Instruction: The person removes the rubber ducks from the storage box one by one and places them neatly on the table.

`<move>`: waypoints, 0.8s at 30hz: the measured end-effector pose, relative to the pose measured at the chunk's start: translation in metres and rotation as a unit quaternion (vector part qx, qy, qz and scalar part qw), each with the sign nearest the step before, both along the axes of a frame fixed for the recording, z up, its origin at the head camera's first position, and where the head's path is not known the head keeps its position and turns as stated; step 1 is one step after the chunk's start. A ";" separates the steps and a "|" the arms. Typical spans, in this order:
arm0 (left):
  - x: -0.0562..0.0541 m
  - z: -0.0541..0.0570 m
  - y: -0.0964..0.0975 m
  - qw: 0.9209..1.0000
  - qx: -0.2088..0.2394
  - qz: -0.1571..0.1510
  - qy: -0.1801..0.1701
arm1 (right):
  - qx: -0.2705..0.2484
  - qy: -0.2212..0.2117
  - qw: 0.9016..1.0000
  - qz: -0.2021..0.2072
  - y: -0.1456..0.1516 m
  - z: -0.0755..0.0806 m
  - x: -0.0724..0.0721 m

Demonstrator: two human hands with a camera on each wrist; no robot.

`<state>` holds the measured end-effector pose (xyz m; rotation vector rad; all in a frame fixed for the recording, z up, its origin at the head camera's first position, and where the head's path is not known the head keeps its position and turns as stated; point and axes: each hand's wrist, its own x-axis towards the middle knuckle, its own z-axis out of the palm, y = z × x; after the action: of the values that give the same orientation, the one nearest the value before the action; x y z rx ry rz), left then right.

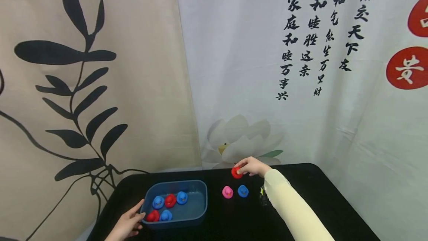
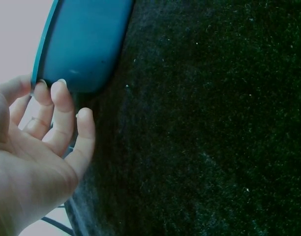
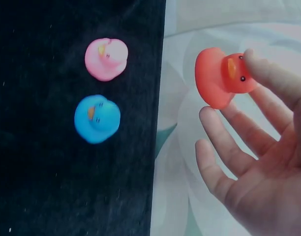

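Observation:
My right hand (image 1: 253, 167) pinches a red rubber duck (image 3: 217, 78) between thumb and fingers, up at the table's far edge. On the table nearby, a pink rubber duck (image 3: 106, 59) and a blue rubber duck (image 3: 97, 119) sit side by side. At the left, my left hand (image 1: 126, 221) grips the rim of a blue plastic basin (image 1: 200, 211) at its near left corner, thumb on one side and fingertips under the other. Inside the basin several red and blue ducks lie toward its left half, among them a red duck (image 1: 170, 200) and a blue duck (image 1: 182, 197).
The black-covered table (image 1: 234, 222) ends at a hanging cloth (image 1: 147, 84) printed with a plant, a lotus and writing. Partly behind the right sleeve (image 1: 287, 200) lies a small dark object (image 1: 263, 196) with yellow-green marks.

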<state>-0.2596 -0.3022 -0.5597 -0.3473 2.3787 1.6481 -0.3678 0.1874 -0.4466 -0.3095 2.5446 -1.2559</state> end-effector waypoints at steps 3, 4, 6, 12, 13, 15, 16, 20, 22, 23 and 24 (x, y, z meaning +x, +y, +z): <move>-0.001 -0.001 -0.002 1.000 0.006 -0.006 -0.007 | -0.002 -0.003 1.000 -0.016 0.011 -0.003 0.000; -0.001 -0.001 -0.002 1.000 0.008 -0.007 -0.009 | -0.004 -0.005 1.000 -0.022 0.015 -0.004 0.000; -0.001 -0.002 -0.003 1.000 0.008 -0.009 -0.010 | -0.004 -0.005 1.000 -0.028 0.022 -0.005 0.001; -0.001 0.000 -0.003 1.000 0.005 -0.014 -0.010 | -0.010 -0.008 0.999 -0.048 0.040 -0.011 0.005; -0.001 0.000 -0.003 1.000 0.004 -0.012 -0.010 | -0.012 -0.009 0.999 -0.052 0.043 -0.013 0.006; -0.001 -0.001 -0.003 1.000 0.004 -0.004 -0.010 | -0.015 -0.013 0.998 -0.060 0.049 -0.019 0.007; -0.001 -0.001 -0.003 1.000 0.003 -0.002 -0.010 | -0.016 -0.015 0.998 -0.064 0.052 -0.022 0.008; -0.001 -0.001 -0.001 1.000 0.002 0.005 -0.010 | -0.019 -0.023 0.996 -0.085 0.065 -0.037 0.010; -0.001 -0.001 -0.001 1.000 0.001 0.007 -0.011 | -0.022 -0.025 0.995 -0.091 0.071 -0.043 0.012; -0.002 -0.001 -0.001 1.000 0.001 0.008 -0.013 | -0.024 -0.026 0.995 -0.093 0.073 -0.045 0.014; -0.002 0.000 0.000 1.000 0.002 0.008 -0.012 | -0.024 -0.027 0.995 -0.096 0.075 -0.047 0.015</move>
<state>-0.2612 -0.3023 -0.5601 -0.3854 2.3617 1.6458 -0.3531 0.2629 -0.4934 -0.0401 2.5495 -1.3750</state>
